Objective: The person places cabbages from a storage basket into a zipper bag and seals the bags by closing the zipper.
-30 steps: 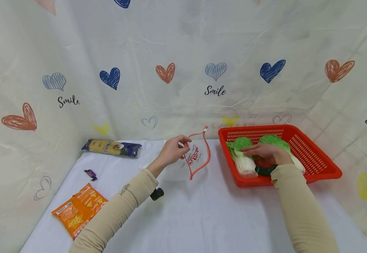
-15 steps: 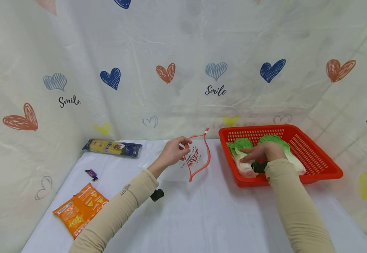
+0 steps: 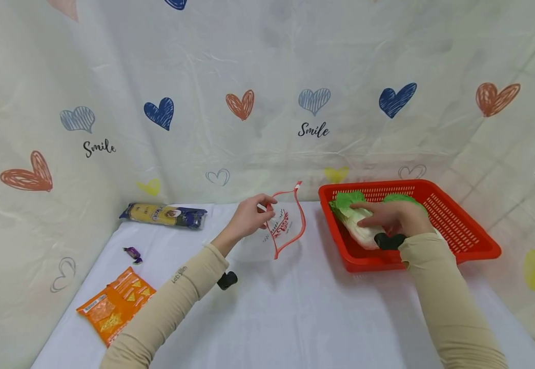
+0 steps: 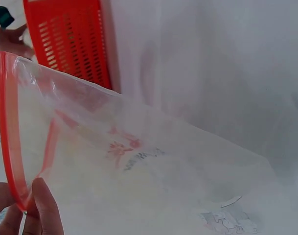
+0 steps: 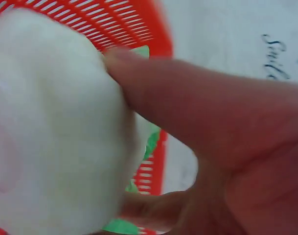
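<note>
At the red basket (image 3: 359, 265), left end: one cabbage (image 3: 363, 234), gripped by the right hand (image 3: 398, 215); left of basket: one clear red-edged bag (image 3: 286, 225), rim pinched by the left hand (image 3: 251, 215)

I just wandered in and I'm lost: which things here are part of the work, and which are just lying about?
Seemingly part of the work:
clear bag, pinched by the left hand
cabbage, gripped by the right hand
red basket, beneath that hand
second cabbage, in the basket

Seemingly just lying about:
orange packet
purple sweet
blue-and-yellow packet
</note>
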A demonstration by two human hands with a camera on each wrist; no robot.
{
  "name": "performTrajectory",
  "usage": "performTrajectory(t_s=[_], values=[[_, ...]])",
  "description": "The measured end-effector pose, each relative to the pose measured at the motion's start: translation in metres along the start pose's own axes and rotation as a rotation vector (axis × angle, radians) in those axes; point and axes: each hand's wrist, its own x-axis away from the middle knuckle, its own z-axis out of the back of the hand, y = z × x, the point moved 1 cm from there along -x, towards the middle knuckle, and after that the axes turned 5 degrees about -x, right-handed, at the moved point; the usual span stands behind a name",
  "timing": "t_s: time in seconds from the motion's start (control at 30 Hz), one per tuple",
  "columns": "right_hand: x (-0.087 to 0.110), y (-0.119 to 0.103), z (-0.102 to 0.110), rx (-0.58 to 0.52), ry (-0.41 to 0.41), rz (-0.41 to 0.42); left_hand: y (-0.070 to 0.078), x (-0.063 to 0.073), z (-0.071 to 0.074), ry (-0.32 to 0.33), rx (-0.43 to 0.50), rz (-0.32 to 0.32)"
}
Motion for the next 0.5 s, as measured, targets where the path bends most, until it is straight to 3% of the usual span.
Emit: performTrajectory(t_s=[0.17,0.3,0.5], values=[[0.014,-0.004,0.009,0.12,0.041,0.166,-0.001,-0.002,0.008,0.023,0.002,-0.004],[0.023,-0.006,0.013,0.076,0.043,0.243,-0.002,-0.003,0.014,0.038,0.013,0.004],[0.034,-0.012,0.016,-0.016,0.129,0.394,-0.001,-0.005,0.021,0.074,0.0,-0.017]])
